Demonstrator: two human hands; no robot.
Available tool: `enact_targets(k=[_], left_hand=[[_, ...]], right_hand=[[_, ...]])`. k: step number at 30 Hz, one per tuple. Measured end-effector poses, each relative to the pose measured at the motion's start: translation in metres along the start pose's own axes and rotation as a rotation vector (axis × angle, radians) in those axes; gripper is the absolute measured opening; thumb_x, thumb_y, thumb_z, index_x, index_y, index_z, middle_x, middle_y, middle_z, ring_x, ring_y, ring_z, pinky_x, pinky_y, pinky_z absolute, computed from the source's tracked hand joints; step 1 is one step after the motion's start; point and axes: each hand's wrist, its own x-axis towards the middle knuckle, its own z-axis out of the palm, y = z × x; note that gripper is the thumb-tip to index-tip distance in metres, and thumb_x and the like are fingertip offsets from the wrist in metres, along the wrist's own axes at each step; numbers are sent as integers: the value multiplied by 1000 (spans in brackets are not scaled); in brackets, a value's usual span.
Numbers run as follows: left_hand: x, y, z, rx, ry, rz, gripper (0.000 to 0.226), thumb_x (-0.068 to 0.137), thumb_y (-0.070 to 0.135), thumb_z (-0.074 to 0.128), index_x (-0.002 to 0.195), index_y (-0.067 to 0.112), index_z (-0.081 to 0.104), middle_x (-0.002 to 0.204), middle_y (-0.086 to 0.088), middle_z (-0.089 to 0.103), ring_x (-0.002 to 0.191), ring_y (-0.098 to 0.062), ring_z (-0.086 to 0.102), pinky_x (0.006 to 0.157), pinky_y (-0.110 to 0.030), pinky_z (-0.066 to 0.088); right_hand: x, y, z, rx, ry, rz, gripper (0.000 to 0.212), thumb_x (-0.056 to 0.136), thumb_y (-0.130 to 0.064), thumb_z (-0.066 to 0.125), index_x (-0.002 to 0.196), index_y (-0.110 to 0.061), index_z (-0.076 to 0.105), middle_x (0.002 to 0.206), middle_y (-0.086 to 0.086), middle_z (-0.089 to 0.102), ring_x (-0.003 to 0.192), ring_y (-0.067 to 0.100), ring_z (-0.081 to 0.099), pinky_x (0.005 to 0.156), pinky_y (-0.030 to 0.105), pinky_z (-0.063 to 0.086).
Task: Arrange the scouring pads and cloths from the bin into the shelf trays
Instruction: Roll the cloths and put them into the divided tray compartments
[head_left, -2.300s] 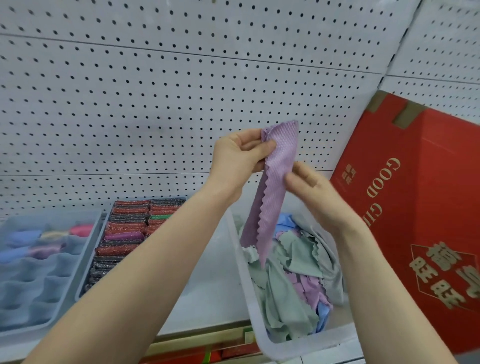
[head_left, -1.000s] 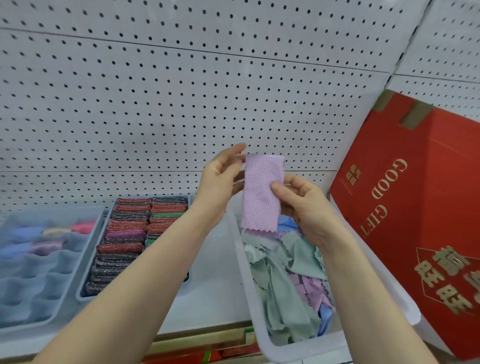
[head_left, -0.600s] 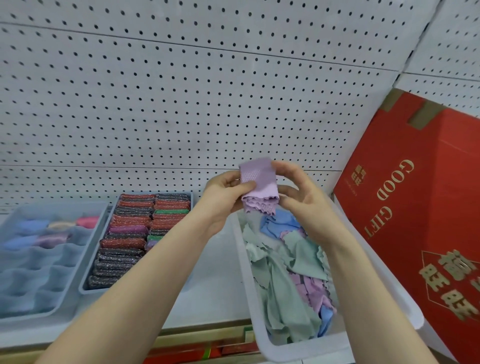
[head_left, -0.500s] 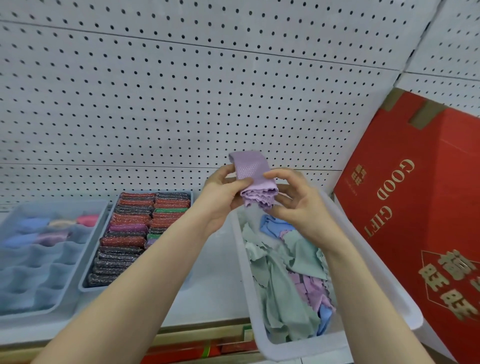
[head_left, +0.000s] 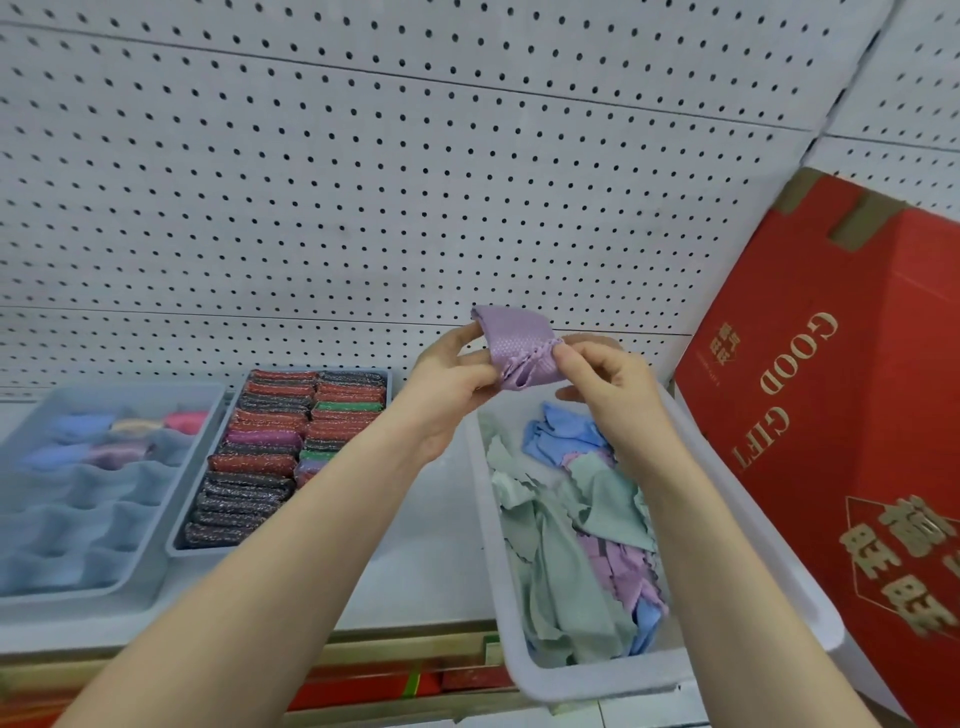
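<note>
The left hand (head_left: 451, 387) and right hand (head_left: 605, 384) both pinch the small folded lilac textured cloth (head_left: 521, 345) in the air above the far end of the white plastic bin (head_left: 748, 525); either pinch slackening could, I judge, let the fold spring open or drop the cloth among the loose cloths below; its long axis runs roughly left to right, the rounded fold toward the upper left, the scalloped edges at the right fingers.

Your left hand (head_left: 451, 387) and right hand (head_left: 605, 387) both pinch a folded purple cloth (head_left: 519, 347), held up above the far end of the white bin (head_left: 587, 680). Below it the bin holds a loose heap of green, blue and purple cloths (head_left: 576, 525). To your left on the shelf (head_left: 410, 582) sit a tray of scouring pads (head_left: 283, 449) packed in rows and a divided tray (head_left: 78, 488) with a few rolled cloths in its far cells; a red carton (head_left: 852, 415) leans at your right.
</note>
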Motion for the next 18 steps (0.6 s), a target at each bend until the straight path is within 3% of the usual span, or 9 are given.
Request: enact_targets(k=[2,5,10,14,18], left_hand=[[-2,0,2,-25,-37,44,57,85,-21,45,134,9,43,102,-13,73,89,-21,71,86,-29,57],[-7,3,5,9,-50,70,51,84,-22,42,124,7,52,98,-11,71,84,-20,70,79,-29,59],[-6,7,4,-57,-11,-15,21,93,7,55,113,9,62,103,-12,68,85,-25,66,82,-37,58],[-7,3,6,39,-24,63,40,85,10,72,123,12,58,108,-7,73,95,-21,71,83,-37,59],[-6,1,7,72,4,97,47,83,15,76,125,12,56,109,-10,72,94,-23,71,83,-42,59]], right_hand=[[1,3,2,104,42,83,25,96,-22,61,78,-8,73,84,11,72,75,14,65,71,24,53],[2,2,4,156,75,117,28,94,-21,63,68,-12,69,65,-1,69,58,11,61,62,21,51],[3,3,6,107,46,83,28,92,-21,67,69,-5,69,62,7,64,56,12,56,53,23,46],[7,7,7,46,110,98,30,90,-25,68,64,-10,66,54,4,61,52,15,56,50,27,43],[7,6,9,-73,139,97,31,89,-29,67,63,-12,65,52,1,63,46,8,56,50,24,44]])
